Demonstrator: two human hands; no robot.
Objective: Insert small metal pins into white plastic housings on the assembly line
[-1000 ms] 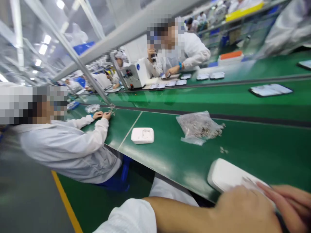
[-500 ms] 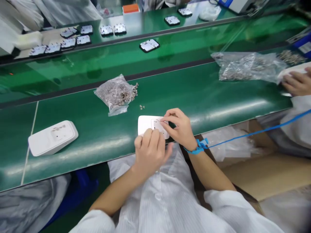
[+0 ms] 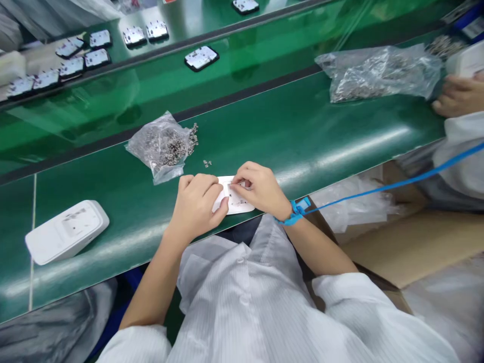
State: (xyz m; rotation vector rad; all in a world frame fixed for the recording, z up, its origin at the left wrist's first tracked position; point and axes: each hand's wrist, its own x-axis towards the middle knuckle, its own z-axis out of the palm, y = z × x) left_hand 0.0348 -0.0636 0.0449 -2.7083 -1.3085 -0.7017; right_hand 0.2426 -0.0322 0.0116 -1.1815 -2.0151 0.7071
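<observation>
Gripping the white housing (image 3: 236, 201) at the bench edge (image 3: 340, 166), left hand (image 3: 196, 204) steadies it; right hand (image 3: 259, 189) pinches (part unseen) above. Slipping could drop it.

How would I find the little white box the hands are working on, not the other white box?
Look at the near edge of the green belt, just in front of the white coat. The small white case lies flat there, between the left hand and right hand. The other white case sits alone, far left, untouched.
</observation>
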